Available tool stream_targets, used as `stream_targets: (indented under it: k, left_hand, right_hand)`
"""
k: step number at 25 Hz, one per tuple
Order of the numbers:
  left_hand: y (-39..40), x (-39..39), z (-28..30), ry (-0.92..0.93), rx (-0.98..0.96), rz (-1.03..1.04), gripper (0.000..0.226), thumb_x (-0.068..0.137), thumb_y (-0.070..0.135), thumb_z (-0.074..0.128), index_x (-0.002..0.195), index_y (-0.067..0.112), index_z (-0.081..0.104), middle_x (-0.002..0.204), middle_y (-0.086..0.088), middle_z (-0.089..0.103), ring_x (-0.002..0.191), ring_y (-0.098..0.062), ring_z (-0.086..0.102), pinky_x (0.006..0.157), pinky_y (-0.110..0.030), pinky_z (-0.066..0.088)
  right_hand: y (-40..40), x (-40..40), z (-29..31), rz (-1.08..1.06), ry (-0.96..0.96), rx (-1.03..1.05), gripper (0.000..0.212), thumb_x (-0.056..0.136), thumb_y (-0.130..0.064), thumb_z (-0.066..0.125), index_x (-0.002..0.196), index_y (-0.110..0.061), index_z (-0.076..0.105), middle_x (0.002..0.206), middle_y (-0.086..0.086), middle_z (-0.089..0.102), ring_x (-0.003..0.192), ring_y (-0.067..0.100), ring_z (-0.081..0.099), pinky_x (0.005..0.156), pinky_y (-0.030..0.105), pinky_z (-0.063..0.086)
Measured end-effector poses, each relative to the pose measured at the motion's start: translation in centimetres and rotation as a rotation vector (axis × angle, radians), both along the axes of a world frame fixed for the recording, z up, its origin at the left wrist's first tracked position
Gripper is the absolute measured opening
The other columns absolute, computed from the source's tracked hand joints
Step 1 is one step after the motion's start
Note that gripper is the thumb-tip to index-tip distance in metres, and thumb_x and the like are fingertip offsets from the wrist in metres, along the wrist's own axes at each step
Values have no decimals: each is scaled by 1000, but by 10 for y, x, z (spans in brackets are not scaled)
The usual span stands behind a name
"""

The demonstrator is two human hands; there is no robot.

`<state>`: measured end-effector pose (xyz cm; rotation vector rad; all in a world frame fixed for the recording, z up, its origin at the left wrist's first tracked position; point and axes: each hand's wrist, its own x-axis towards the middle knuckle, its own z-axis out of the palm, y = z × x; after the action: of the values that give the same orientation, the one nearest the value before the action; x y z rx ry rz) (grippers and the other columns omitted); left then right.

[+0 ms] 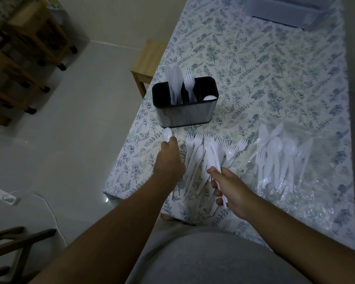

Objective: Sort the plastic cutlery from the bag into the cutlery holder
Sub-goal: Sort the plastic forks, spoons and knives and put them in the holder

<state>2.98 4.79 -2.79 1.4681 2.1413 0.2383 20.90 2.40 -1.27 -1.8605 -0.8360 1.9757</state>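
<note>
The right grip (232, 187) clasps a white plastic knife (213, 158) over loose forks (195, 152) near the counter's (275, 78) front edge; the left grip (169, 158) pinches a spoon (166, 134). The clear bag (307, 181) lies rightward. Beyond stands the black three-slot cutlery holder (184, 113) by the left edge, on a floral cloth.

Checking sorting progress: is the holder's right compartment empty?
No. The cutlery holder stands upright, and one white spoon bowl shows in its right compartment.
</note>
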Motion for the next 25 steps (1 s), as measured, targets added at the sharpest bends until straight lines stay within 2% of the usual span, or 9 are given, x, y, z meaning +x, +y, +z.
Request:
stream_targets:
  k: [3, 7, 10, 14, 17, 21, 23, 24, 25]
  left_hand:
    - [-15, 1, 3, -93, 61, 8, 61, 80, 0, 72, 131, 14, 41, 117, -9, 51, 88, -20, 57, 71, -27, 52]
    - [-52, -4, -1, -93, 13, 32, 32, 91, 19, 68, 115, 10, 48, 104, -6, 52, 86, -17, 56, 70, -25, 49]
    - [-68, -7, -8, -34, -77, 21, 20, 95, 17, 63, 110, 8, 52, 103, -9, 56, 82, -16, 54, 68, -25, 45]
    - [-60, -10, -3, 48, -99, -19, 12, 98, 9, 51, 108, 5, 56, 99, -10, 62, 75, -15, 51, 62, -24, 42]
    - [-61, -7, 8, -91, -24, 17, 16, 97, 12, 54, 109, 7, 62, 92, -3, 65, 68, -8, 54, 55, -17, 40]
    - [-65, 33, 28, -353, 159, -170, 18, 95, 10, 59, 107, 10, 72, 91, -4, 74, 73, -9, 64, 67, -17, 50]
    - [-62, 45, 25, -363, 229, -282, 15, 93, 10, 60, 99, 11, 74, 84, -2, 74, 68, -6, 60, 63, -12, 45]
    - [-59, 46, 21, -350, 227, -278, 12, 93, 12, 61, 96, 11, 73, 83, -1, 72, 67, -6, 60, 62, -14, 45]
    - [-56, 44, 15, -320, 209, -243, 10, 93, 15, 61, 94, 11, 70, 83, -1, 70, 69, -8, 60, 62, -18, 45]
  right_hand:
    - [0, -1, 1, 8, 5, -15, 31, 101, -41, 52, 117, -16, 62, 79, 3, 49, 59, 16, 39, 49, 28, 34]
    - [2, -2, 1, -38, 44, -55, 38, 105, -46, 40, 118, -17, 61, 79, 4, 48, 59, 16, 38, 50, 28, 34]
    - [1, -7, -2, -74, 84, -38, 30, 108, -31, 40, 122, -12, 57, 79, 8, 53, 62, 18, 43, 54, 31, 37]
    - [-2, -12, -5, -38, 106, -22, 21, 107, -22, 43, 124, -15, 55, 87, 9, 54, 70, 20, 48, 53, 32, 44]
    - [-1, -13, -6, -55, 74, -5, 25, 104, -15, 45, 127, -12, 53, 81, 6, 50, 65, 17, 44, 53, 31, 37]
    - [-1, -12, -3, -97, 148, -26, 34, 103, -38, 53, 127, -15, 47, 91, 7, 59, 75, 19, 60, 65, 35, 48]
    - [-1, -8, -1, -91, 128, -36, 40, 104, -42, 48, 128, -10, 47, 86, 13, 63, 61, 22, 64, 52, 30, 49]
    - [-1, -3, -3, -84, 104, -30, 41, 105, -43, 46, 127, -7, 47, 88, 15, 65, 61, 22, 67, 51, 28, 51]
    - [-1, 1, -3, -77, 83, -24, 42, 105, -43, 45, 126, -7, 48, 96, 15, 68, 70, 23, 69, 59, 31, 56]
